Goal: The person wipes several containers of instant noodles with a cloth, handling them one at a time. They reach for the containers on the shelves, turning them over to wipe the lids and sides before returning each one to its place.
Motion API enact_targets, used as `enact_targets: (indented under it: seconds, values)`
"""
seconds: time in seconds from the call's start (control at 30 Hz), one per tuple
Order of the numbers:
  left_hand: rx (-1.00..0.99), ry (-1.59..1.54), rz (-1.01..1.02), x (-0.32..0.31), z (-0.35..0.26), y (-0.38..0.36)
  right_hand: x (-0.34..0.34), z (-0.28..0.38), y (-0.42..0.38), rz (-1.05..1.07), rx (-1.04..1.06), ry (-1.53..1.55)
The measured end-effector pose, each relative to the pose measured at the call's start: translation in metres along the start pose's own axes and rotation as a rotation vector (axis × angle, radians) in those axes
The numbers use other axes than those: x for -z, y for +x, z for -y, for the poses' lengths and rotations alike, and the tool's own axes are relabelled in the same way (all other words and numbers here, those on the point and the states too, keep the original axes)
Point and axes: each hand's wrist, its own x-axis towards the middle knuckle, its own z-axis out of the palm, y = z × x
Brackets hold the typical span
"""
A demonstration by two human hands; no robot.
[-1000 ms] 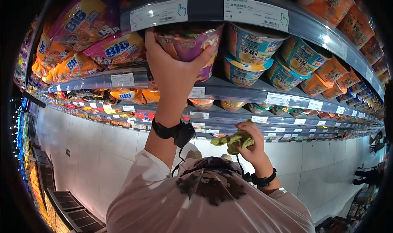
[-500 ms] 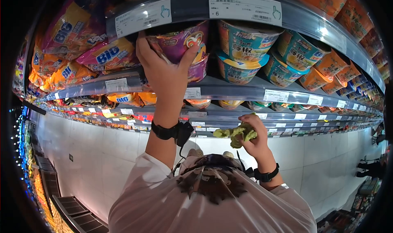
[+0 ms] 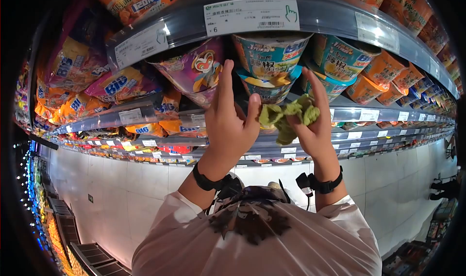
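Note:
My left hand (image 3: 228, 123) is raised in front of the shelf with its fingers stretched out and nothing in them. Just left of it, a purple instant noodle bowl (image 3: 182, 74) with a cartoon figure leans in a stack. Crumpled green cloth (image 3: 286, 125) is gripped by my right hand (image 3: 315, 125), its index finger pointing up beside the stacked teal noodle bowls. Between and behind my hands stands a teal noodle bowl (image 3: 269, 55) on top of another with a blue and yellow rim. Another teal bowl (image 3: 342, 57) sits farther right.
A shelf edge (image 3: 189, 21) with price tags curves above the bowls. Purple and orange noodle packs (image 3: 124, 84) fill the left side; orange bowls (image 3: 383, 72) stand at the right. Lower shelves hold more packets. Pale floor tiles (image 3: 145, 188) lie below.
My left hand has let go of the purple bowl and moved right and down. My right hand has risen toward the teal bowls with the green cloth. The view has shifted slightly rightward.

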Motion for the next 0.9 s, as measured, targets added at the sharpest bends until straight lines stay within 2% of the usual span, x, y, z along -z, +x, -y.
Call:
enact_targets:
  seconds: [0.1, 0.3, 0.37, 0.47, 0.5, 0.57, 0.7, 0.77, 0.8, 0.9]
  values:
    - [-0.06, -0.025, -0.038, -0.015, 0.012, 0.008, -0.002, -0.003, 0.017, 0.026, 0.006, -0.033]
    - [-0.063, 0.099, -0.067, -0.036, 0.018, 0.014, -0.008, -0.014, 0.03, 0.05, -0.112, 0.059]
    - [-0.051, 0.019, -0.078, -0.041, 0.022, 0.015, -0.009, -0.014, 0.035, 0.057, -0.235, 0.324]
    - [-0.091, -0.014, -0.126, -0.05, 0.033, 0.018, -0.007, -0.014, 0.042, 0.099, -0.265, 0.429]
    - [-0.09, -0.01, -0.131, -0.05, 0.03, 0.018, -0.007, -0.014, 0.042, 0.104, -0.263, 0.431]
    - [0.067, -0.167, -0.091, -0.05, 0.022, 0.02, -0.007, -0.013, 0.042, 0.086, -0.234, 0.389]
    - [0.107, -0.223, -0.124, -0.055, 0.018, 0.017, -0.006, -0.015, 0.039, 0.084, -0.176, 0.39]
    - [0.024, -0.204, -0.165, -0.059, 0.025, 0.011, -0.006, -0.014, 0.036, 0.039, -0.182, 0.422]
    - [0.068, -0.291, -0.166, -0.057, 0.015, 0.009, -0.003, -0.012, 0.035, 0.042, -0.207, 0.408]
    - [0.113, -0.266, -0.18, -0.057, 0.016, -0.002, 0.001, -0.011, 0.028, 0.049, -0.165, 0.404]
